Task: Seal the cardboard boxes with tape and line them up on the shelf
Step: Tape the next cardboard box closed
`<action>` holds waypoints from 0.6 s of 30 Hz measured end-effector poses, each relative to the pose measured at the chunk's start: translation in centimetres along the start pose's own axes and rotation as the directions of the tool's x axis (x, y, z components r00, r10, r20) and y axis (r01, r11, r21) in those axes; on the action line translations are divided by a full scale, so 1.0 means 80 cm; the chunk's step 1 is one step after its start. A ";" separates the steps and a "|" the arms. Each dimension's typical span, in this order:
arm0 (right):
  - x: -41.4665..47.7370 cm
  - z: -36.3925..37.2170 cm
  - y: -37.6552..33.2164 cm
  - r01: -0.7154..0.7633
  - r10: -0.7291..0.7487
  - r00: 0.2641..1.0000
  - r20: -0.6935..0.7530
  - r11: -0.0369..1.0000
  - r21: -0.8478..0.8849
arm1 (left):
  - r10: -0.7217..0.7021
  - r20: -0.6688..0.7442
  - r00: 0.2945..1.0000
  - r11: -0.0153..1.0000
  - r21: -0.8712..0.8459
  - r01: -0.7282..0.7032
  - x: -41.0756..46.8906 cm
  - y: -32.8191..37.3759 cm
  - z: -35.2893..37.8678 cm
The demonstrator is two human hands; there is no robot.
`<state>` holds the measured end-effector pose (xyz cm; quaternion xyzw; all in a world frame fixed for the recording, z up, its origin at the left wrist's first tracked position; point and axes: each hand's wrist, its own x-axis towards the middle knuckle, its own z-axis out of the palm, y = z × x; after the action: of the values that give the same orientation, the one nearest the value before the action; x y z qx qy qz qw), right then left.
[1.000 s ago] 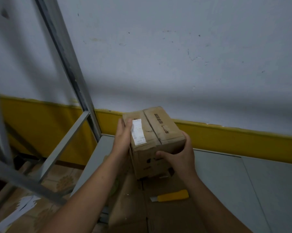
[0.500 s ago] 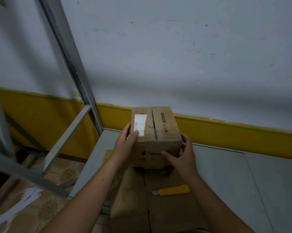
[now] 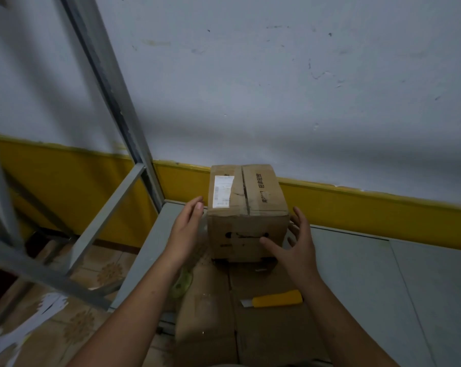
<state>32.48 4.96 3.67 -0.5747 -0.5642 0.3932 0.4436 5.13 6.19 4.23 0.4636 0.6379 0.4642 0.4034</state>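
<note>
Two hands flank a single cardboard box [image 3: 247,207], one on each side, and neither grips it. The box stands upright on the grey shelf [image 3: 369,287], pushed far back toward the wall [image 3: 277,102]. That is probably its slot at the start of a row, in the corner beside the metal post [image 3: 110,88] at its 10 o'clock. Its flaps are closed, with the centre seam running front to back and a white label [image 3: 222,192] on the left flap. Whether tape covers the seam cannot be told.

The left hand [image 3: 185,231] sits at the box's 9 o'clock, fingers straight and together, palm facing the side, just beside it with a thin gap. The right hand [image 3: 298,247] is at 4 o'clock, fingers spread wide and relaxed. Its thumb reaches across the lower front face, but contact there cannot be told. The pose reads as squaring or steadying the box in place, not carrying it.

At 6 o'clock lies flattened cardboard [image 3: 210,327], likely a work mat, with a yellow utility knife [image 3: 277,300] on it, near the right forearm. What looks like a roll of clear tape [image 3: 181,283] peeks out under the left forearm at 7 o'clock.
</note>
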 end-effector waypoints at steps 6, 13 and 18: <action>-0.016 -0.007 -0.006 0.162 -0.176 0.972 -0.154 0.981 -0.104 | 0.024 0.026 0.999 0.917 0.397 -0.033 -0.048 -0.062 -0.064; -0.023 0.010 -0.007 0.307 -0.331 0.940 -0.082 0.927 -0.217 | -0.104 0.141 0.985 0.804 0.594 0.000 -0.099 -0.124 -0.065; -0.007 0.049 0.004 0.115 -0.072 0.964 0.255 0.980 -0.160 | -0.064 0.194 0.979 0.842 0.537 -0.051 -0.078 -0.122 -0.048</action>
<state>28.81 4.71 2.21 -0.5301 -0.6739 0.3898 0.3361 0.92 -2.03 -3.71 0.6012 0.6992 0.2148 0.3219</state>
